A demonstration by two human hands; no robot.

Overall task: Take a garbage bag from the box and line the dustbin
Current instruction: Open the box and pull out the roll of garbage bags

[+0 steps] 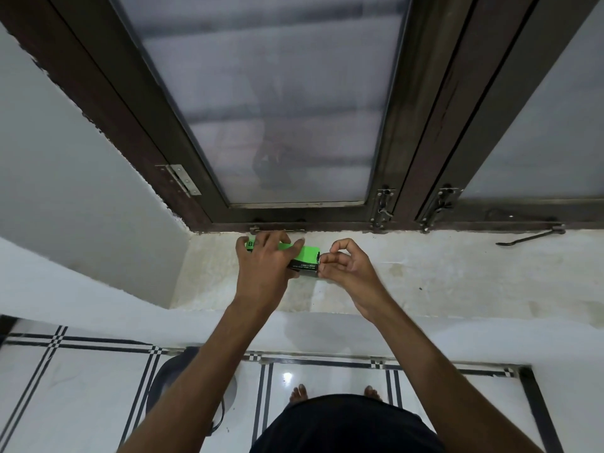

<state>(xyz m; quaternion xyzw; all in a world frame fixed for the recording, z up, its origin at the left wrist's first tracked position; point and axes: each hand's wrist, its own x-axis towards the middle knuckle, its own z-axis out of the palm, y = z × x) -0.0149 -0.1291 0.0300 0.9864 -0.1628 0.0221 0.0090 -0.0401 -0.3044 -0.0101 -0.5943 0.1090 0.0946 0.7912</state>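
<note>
Windowsill (425, 276): box (302, 259) between both hands.

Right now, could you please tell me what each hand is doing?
Left hand: grips the green box on the sill.
Right hand: fingertips pinch the box's right end flap.
</note>
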